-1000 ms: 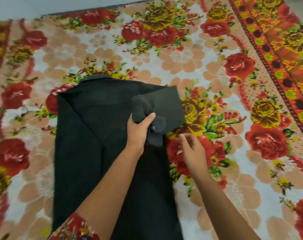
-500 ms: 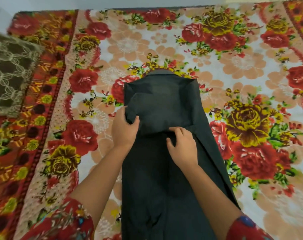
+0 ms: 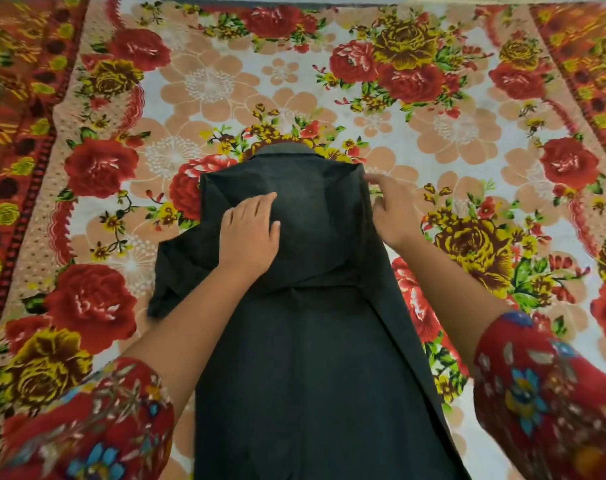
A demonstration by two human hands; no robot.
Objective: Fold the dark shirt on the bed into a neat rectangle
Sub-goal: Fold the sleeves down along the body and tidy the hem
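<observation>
The dark shirt (image 3: 312, 358) lies lengthwise on the bed, collar at the far end, its right side and sleeve folded in over the back. The left sleeve (image 3: 176, 268) sticks out loosely to the left. My left hand (image 3: 249, 233) lies flat, fingers straight, on the folded upper part of the shirt. My right hand (image 3: 388, 213) is at the shirt's upper right edge, fingers relaxed and touching the fold near the shoulder.
The bed is covered by a floral sheet (image 3: 467, 133) in red, peach and yellow, with a red patterned border on the left (image 3: 20, 133) and right. My forearms in red floral sleeves come in from the bottom corners.
Both hands have let go of the folded sleeve and spread apart. The left now presses flat on the shirt and the right has moved to its right edge. The left sleeve has come into sight.
</observation>
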